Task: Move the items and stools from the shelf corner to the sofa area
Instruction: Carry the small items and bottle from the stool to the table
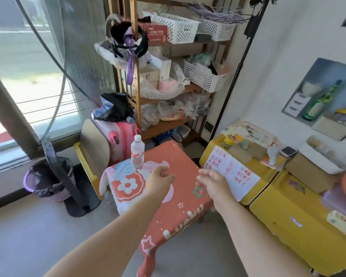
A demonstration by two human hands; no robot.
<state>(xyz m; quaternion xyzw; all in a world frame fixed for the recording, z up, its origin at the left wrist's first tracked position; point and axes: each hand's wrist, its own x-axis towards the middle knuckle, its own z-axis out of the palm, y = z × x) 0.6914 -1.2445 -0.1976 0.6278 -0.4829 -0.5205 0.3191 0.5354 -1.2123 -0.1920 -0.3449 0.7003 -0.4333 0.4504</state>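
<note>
A: Where is the stool relative to the hands?

B: The stool, draped in a red cloth with flowers and stars, stands directly under both hands; the left hand is over the cloth's pale flower patch, the right hand over its right edge. A clear water bottle stands upright on the far left corner of the stool, just beyond the left fingers and apart from them.

A: And the room around it?

B: Grey floor; a bright window on the left; a wooden shelf in the corner behind the stool, crowded with white baskets, boxes and plastic bags. Yellow cabinets run along the right wall, close beside the stool; a pink suitcase sits between the shelf and the window; a purple bin stands further left by a black stand. A white note with red writing lies on the nearest cabinet, just past the right fingers.

A: What are the fingers doing?

B: Both hands grasp nothing; the left fingers are loosely curled, the right ones relaxed and slightly spread, a little blurred. Whether either hand touches the cloth I cannot tell.
</note>
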